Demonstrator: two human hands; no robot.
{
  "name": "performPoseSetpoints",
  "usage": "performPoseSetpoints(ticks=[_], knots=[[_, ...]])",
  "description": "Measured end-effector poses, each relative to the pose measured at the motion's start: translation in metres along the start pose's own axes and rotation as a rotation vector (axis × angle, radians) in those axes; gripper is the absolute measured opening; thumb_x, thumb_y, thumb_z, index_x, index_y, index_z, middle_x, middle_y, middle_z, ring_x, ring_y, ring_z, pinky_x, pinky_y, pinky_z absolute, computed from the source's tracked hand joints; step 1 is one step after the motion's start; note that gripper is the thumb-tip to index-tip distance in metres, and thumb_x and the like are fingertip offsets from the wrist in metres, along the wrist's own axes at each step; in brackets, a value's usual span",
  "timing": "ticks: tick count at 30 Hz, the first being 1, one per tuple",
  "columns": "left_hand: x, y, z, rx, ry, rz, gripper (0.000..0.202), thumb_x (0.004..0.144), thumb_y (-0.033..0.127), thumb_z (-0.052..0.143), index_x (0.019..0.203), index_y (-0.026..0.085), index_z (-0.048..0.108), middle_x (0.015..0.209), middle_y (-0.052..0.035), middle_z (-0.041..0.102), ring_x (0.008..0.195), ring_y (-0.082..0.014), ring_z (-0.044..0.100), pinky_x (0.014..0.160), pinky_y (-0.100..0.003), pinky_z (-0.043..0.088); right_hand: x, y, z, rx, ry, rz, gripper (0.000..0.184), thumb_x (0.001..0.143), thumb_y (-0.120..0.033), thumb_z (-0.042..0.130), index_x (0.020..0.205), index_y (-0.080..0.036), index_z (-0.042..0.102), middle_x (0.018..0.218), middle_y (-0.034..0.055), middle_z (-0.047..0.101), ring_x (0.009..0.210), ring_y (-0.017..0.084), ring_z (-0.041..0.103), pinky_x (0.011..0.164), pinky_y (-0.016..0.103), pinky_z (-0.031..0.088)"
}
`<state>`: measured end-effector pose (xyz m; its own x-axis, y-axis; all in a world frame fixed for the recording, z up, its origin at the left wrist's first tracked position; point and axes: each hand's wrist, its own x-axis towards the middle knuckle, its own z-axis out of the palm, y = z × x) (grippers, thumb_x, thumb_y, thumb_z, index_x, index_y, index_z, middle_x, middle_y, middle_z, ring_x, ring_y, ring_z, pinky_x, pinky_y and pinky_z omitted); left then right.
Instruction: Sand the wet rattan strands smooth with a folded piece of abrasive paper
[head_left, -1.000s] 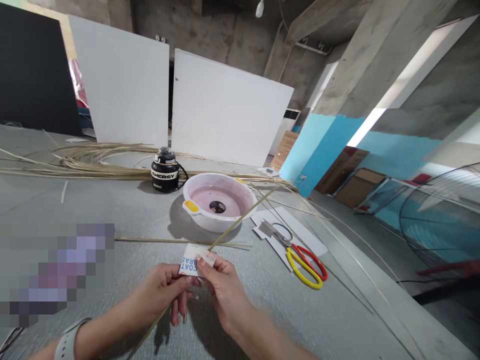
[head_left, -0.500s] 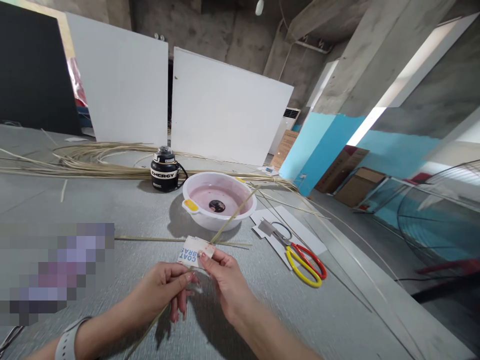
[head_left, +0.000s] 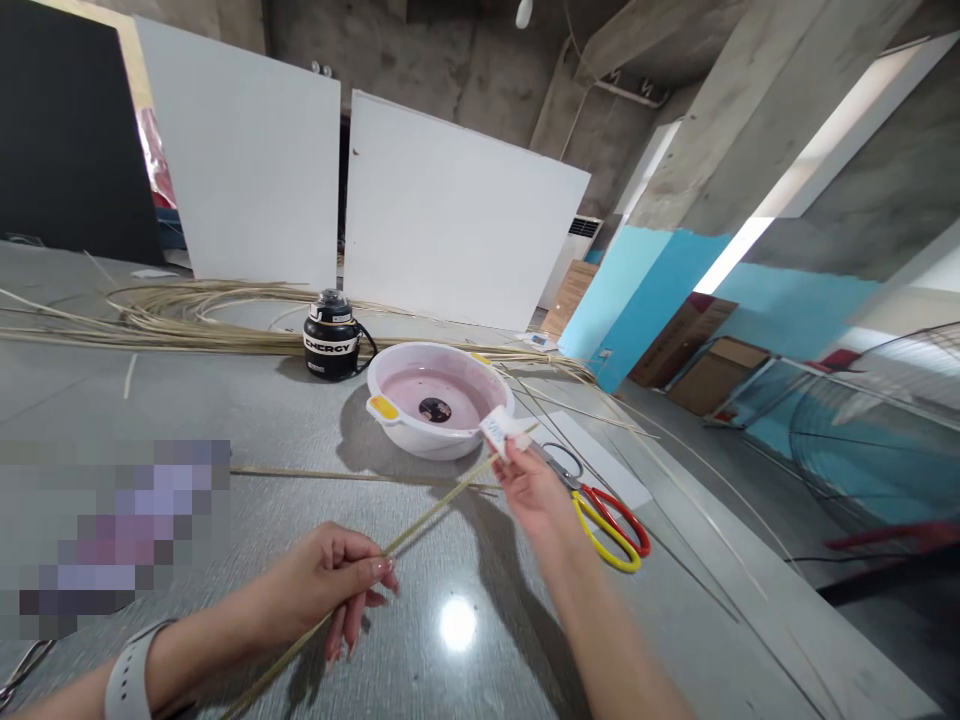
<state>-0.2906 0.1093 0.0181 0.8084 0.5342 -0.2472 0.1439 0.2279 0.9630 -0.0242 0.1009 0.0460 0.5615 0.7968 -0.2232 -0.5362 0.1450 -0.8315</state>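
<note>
My left hand (head_left: 341,585) pinches a thin cane strip (head_left: 435,508) between thumb and fingers, low in the middle of the view. The strip slants up to the right from it, and its other part runs down to the bottom edge. Near the strip's upper end, my right hand (head_left: 534,485) is closed on a small folded piece of sandpaper (head_left: 495,430), white with blue print, wrapped about the strip. This hand is in front of the basin's right side and partly hides the scissors (head_left: 611,525). A second strip (head_left: 315,474) lies flat on the table behind my hands.
A white basin (head_left: 394,435) with water and a dark round thing in it stands ahead, beside a black bottle (head_left: 330,340). Long cane strips (head_left: 187,320) lie bundled across the back. White card (head_left: 600,460) lies under the scissors. A blurred-out patch (head_left: 135,530) covers the left.
My right hand has moved up and to the right along the strip with the sandpaper, away from my left hand. The left hand has stayed nearly in place, and more strip shows between them.
</note>
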Motion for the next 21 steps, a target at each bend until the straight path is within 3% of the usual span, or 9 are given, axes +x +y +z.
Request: performPoseSetpoints(ticks=[4, 7, 10, 14, 16, 18, 21], knots=[[-0.002, 0.005, -0.001, -0.012, -0.025, -0.002, 0.049, 0.079, 0.066, 0.064, 0.080, 0.017, 0.068, 0.043, 0.0045, 0.061, 0.034, -0.0090, 0.052, 0.097, -0.042, 0.049, 0.024, -0.033, -0.022, 0.069, 0.114, -0.045, 0.012, 0.076, -0.013, 0.074, 0.079, -0.022, 0.067, 0.082, -0.0005, 0.076, 0.078, 0.012, 0.070, 0.069, 0.023, 0.054], [0.000, 0.007, -0.004, -0.016, 0.012, 0.012, 0.052, 0.077, 0.068, 0.064, 0.082, 0.016, 0.069, 0.043, 0.0046, 0.061, 0.035, -0.0099, 0.054, 0.096, -0.042, 0.049, 0.019, -0.037, -0.021, 0.106, 0.144, -0.088, 0.008, 0.082, -0.020, 0.071, 0.085, -0.025, 0.066, 0.087, -0.0019, 0.076, 0.084, 0.011, 0.070, 0.072, 0.023, 0.055], [0.003, 0.007, -0.007, -0.063, 0.102, 0.052, 0.053, 0.076, 0.068, 0.065, 0.085, 0.016, 0.069, 0.044, 0.0039, 0.062, 0.036, -0.0108, 0.055, 0.094, -0.041, 0.050, -0.005, -0.017, -0.003, 0.099, 0.045, -0.049, 0.011, 0.079, -0.024, 0.076, 0.088, -0.024, 0.070, 0.096, 0.0011, 0.077, 0.091, 0.013, 0.069, 0.078, 0.025, 0.055], [0.006, 0.002, -0.004, -0.073, 0.190, 0.082, 0.053, 0.076, 0.067, 0.065, 0.083, 0.015, 0.067, 0.045, 0.0028, 0.062, 0.036, -0.0098, 0.055, 0.088, -0.037, 0.053, -0.054, 0.034, 0.028, -0.021, -0.243, 0.062, 0.032, 0.070, -0.036, 0.084, 0.095, -0.019, 0.075, 0.107, 0.0072, 0.075, 0.095, 0.018, 0.068, 0.086, 0.029, 0.051], [0.007, -0.002, 0.001, -0.053, 0.204, 0.066, 0.051, 0.075, 0.066, 0.064, 0.078, 0.015, 0.064, 0.046, 0.0010, 0.062, 0.035, -0.0104, 0.054, 0.069, -0.032, 0.055, -0.076, 0.054, 0.037, -0.076, -0.354, 0.126, 0.033, 0.070, -0.042, 0.084, 0.089, -0.016, 0.075, 0.096, 0.0082, 0.076, 0.084, 0.018, 0.067, 0.080, 0.030, 0.051], [0.009, -0.005, 0.006, -0.035, 0.189, 0.035, 0.050, 0.072, 0.066, 0.065, 0.071, 0.017, 0.060, 0.045, -0.0009, 0.061, 0.033, -0.0117, 0.052, 0.046, -0.026, 0.047, -0.090, 0.066, 0.040, -0.108, -0.412, 0.190, 0.033, 0.068, -0.044, 0.084, 0.082, -0.015, 0.075, 0.084, 0.0069, 0.075, 0.071, 0.016, 0.064, 0.069, 0.029, 0.049], [0.010, -0.008, 0.011, -0.017, 0.159, 0.011, 0.050, 0.070, 0.067, 0.064, 0.066, 0.018, 0.056, 0.045, -0.0018, 0.059, 0.032, -0.0122, 0.049, 0.035, -0.023, 0.034, -0.098, 0.072, 0.040, -0.139, -0.404, 0.230, 0.034, 0.061, -0.040, 0.089, 0.077, -0.015, 0.074, 0.076, 0.0045, 0.073, 0.063, 0.013, 0.060, 0.061, 0.026, 0.045]])
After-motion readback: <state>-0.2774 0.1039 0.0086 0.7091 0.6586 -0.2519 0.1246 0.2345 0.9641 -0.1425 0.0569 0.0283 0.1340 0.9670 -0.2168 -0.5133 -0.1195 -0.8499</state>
